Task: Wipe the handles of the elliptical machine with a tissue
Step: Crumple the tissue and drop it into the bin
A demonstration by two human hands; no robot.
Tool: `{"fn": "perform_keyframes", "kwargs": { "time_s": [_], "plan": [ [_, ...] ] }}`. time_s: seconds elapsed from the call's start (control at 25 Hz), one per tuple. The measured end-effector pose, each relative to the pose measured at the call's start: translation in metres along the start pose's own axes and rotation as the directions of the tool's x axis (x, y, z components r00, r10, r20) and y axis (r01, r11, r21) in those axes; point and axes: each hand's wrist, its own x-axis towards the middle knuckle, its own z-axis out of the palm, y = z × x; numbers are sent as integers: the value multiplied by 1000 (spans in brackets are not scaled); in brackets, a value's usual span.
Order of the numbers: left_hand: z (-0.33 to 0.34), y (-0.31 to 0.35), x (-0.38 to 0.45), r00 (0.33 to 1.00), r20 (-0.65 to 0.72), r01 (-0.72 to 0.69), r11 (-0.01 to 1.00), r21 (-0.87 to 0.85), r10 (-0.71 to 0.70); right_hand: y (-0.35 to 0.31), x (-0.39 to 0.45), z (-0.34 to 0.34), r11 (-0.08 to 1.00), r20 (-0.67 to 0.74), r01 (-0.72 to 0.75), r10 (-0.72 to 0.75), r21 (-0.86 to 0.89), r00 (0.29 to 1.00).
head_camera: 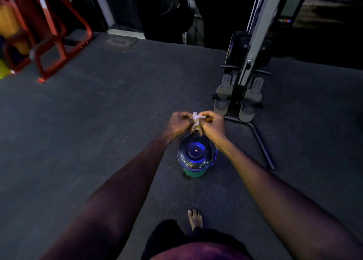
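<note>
While above bin [197, 157], both hands pinch crumpled tissue [196, 118] between them.

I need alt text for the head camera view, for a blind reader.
Both hands, left hand and right hand, pinch a crumpled tissue above a round bin on dark gym flooring. An upright rowing machine stands ahead right.

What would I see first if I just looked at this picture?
First, two hands meeting in the middle: the left hand and right hand both pinch a crumpled white tissue. Right below them on the dark floor sits a shiny blue bin. A red metal frame stands far left.
</note>
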Motion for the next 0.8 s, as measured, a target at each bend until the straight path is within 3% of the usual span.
{"fn": "perform_keyframes", "kwargs": {
  "time_s": [0.2, 0.28, 0.48, 0.8],
  "plan": [
    [-18, 4, 70, 997, 66, 35, 999, 15, -36, 8, 51, 30, 991, -13, -135, 135, 21, 991],
    [-23, 3, 93, 998, 63, -14, 1000, 4, 13, 10, 69, 40, 989, -54, -138, 140, 44, 989],
    [-35, 2, 150, 961, 225, -165, 986, -12, 164, 2, 96, 64, 989, -249, -120, 139, 88, 958],
    [-31, -4, 188, 922, 382, -86, 996, 32, 67, 19, 124, 76, 973, -372, -200, 230, 118, 899]
  ]
}}
